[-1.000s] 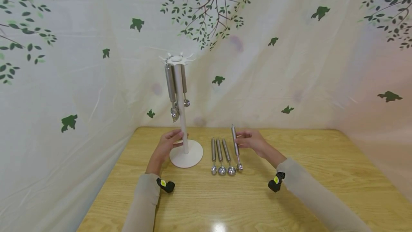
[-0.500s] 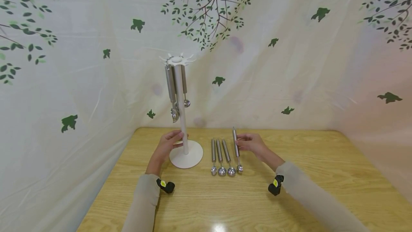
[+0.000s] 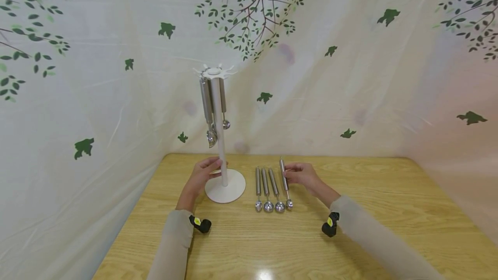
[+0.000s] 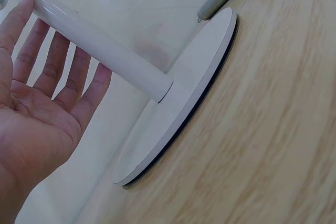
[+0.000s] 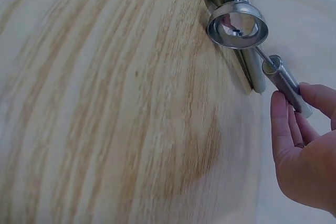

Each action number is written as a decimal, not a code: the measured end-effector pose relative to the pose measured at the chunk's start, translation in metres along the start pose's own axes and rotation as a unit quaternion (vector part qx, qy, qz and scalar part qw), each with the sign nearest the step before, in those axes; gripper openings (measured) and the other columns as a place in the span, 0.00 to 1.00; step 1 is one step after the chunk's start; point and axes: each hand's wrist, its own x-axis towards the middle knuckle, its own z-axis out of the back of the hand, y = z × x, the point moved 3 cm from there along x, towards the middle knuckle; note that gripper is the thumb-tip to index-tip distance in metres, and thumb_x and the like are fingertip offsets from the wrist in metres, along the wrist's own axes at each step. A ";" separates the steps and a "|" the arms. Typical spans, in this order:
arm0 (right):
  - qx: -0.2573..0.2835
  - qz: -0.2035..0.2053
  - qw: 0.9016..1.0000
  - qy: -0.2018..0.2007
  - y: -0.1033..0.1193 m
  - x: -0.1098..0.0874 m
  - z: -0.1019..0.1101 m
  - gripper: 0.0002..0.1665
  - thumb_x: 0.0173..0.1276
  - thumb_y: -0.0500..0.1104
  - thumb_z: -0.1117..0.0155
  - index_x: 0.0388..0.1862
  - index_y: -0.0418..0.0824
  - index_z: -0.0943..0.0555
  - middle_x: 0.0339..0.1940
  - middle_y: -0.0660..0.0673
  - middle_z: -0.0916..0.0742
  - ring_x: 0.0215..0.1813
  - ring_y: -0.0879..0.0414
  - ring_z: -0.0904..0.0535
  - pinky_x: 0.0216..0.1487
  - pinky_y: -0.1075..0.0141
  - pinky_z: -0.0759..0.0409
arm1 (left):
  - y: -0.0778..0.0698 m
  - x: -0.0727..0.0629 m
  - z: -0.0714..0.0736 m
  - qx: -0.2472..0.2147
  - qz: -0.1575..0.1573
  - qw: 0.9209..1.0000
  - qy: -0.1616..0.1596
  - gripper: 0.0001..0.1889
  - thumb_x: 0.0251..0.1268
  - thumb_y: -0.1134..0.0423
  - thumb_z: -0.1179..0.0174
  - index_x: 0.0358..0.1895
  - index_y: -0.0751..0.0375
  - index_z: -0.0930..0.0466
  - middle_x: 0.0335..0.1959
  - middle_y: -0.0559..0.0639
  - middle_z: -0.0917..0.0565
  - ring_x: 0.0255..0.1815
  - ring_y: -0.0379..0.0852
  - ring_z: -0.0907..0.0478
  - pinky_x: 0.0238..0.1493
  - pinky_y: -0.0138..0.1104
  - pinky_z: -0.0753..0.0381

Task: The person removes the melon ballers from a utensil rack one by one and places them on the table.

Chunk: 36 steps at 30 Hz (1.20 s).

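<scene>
My left hand (image 3: pixel 202 174) holds the post of a white stand (image 3: pixel 219 141) low down, thumb on one side and fingers behind it. In the left wrist view, the stand's round base (image 4: pixel 199 72) lies flat on the wood. The right hand (image 3: pixel 304 175) pinches the handle of a steel melon baller (image 3: pixel 283 174) between thumb and fingers. Its round bowl (image 5: pixel 237 27) faces the right wrist camera and points toward the table's front; whether it touches the table I cannot tell. Left of it lie several similar steel scoops (image 3: pixel 268 189) in a row, handles pointing away.
Steel scoops (image 3: pixel 206 103) hang by their handles from the hooked top (image 3: pixel 214 71) of the stand, on its left and back. The wooden table (image 3: pixel 249 245) ends at a light curtain (image 3: pixel 295 116) printed with leaves.
My right hand has come lower and slightly nearer with the melon baller, then shifted a little left toward the row. The left hand and the stand have stayed in place.
</scene>
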 end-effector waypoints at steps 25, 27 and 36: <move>-0.026 -0.015 1.000 -0.004 -0.004 0.003 -0.007 0.23 0.70 0.31 0.34 0.58 0.17 0.24 0.42 0.40 0.10 0.39 0.59 0.13 0.43 0.64 0.10 | -0.003 -0.001 0.000 0.008 0.006 1.000 -0.004 0.09 0.78 0.63 0.44 0.49 0.52 0.14 0.43 0.40 0.11 0.50 0.38 0.15 0.66 0.51 0.19; -0.029 -0.014 0.999 -0.004 -0.004 0.004 -0.008 0.23 0.70 0.31 0.34 0.59 0.17 0.24 0.43 0.39 0.10 0.39 0.59 0.13 0.43 0.64 0.11 | 0.000 0.001 0.001 0.013 0.005 1.000 -0.005 0.10 0.78 0.62 0.44 0.52 0.54 0.14 0.46 0.43 0.10 0.51 0.38 0.15 0.67 0.52 0.20; -0.030 -0.012 0.999 -0.007 -0.010 0.008 -0.008 0.22 0.70 0.31 0.34 0.58 0.17 0.24 0.42 0.39 0.10 0.36 0.61 0.14 0.42 0.65 0.11 | 0.000 0.000 0.001 0.012 0.004 1.000 -0.007 0.11 0.78 0.61 0.43 0.54 0.57 0.15 0.44 0.41 0.11 0.51 0.38 0.16 0.69 0.56 0.23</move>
